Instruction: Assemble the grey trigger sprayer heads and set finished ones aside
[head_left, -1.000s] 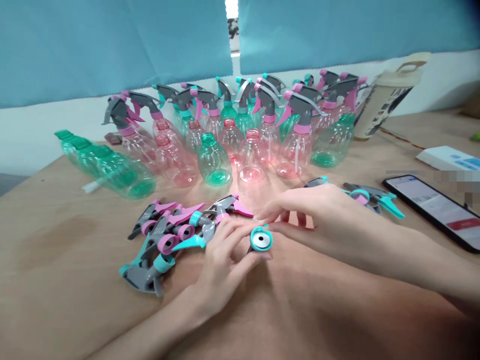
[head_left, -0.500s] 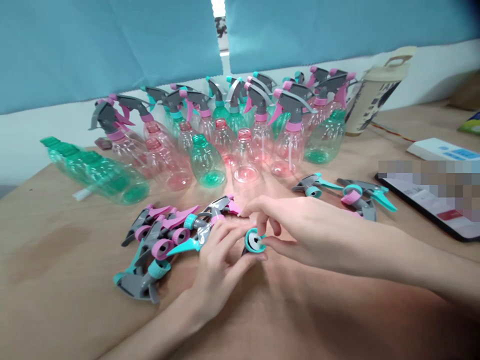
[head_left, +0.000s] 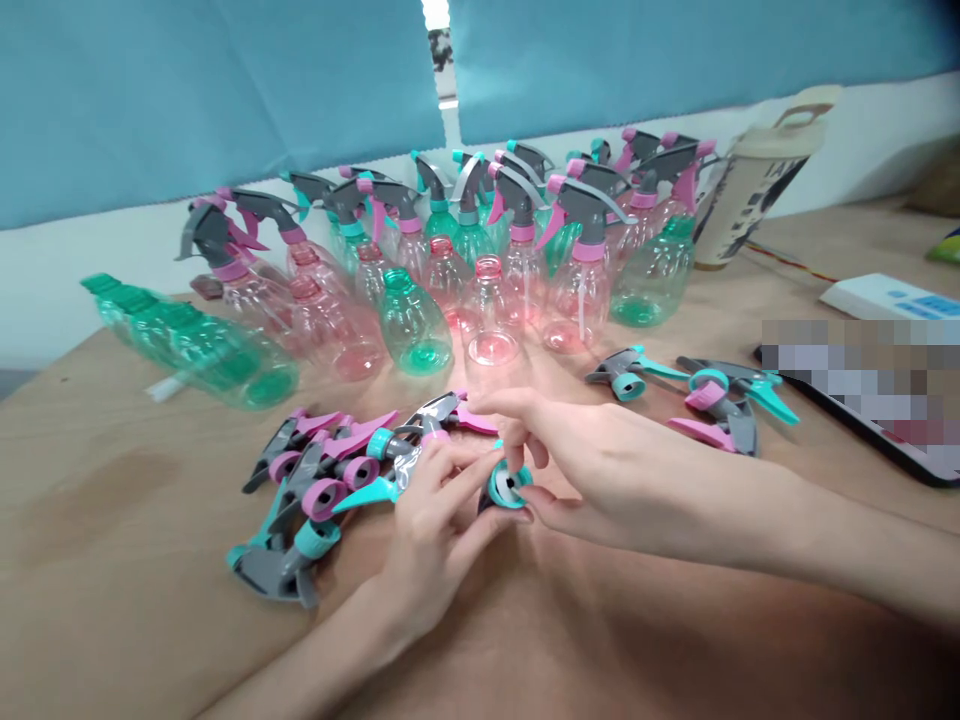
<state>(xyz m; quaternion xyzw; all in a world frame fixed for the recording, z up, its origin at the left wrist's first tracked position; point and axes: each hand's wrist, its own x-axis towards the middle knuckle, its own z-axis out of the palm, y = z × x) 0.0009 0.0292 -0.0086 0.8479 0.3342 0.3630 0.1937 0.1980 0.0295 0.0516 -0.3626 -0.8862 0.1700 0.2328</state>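
My left hand (head_left: 435,525) grips a spray trigger head with a teal screw collar (head_left: 508,487), its open end turned toward me. The fingers of my right hand (head_left: 600,465) pinch at that collar's opening; what they hold there is too small to tell. Just left of my hands lies a pile of loose grey trigger heads (head_left: 322,480) with pink and teal collars. Behind them stand open pink bottles (head_left: 491,325) and a green bottle (head_left: 412,325) without heads.
Capped spray bottles (head_left: 585,260) crowd the back of the brown table (head_left: 112,520). Green bottles (head_left: 195,340) lie at the left. More trigger heads (head_left: 697,395) lie at the right, beside a phone (head_left: 862,400), a white box (head_left: 892,297) and a lidded cup (head_left: 750,190).
My right fingers have closed in on the teal collar's opening and now cover most of the white disc that showed inside it. My left hand has kept hold of the head.
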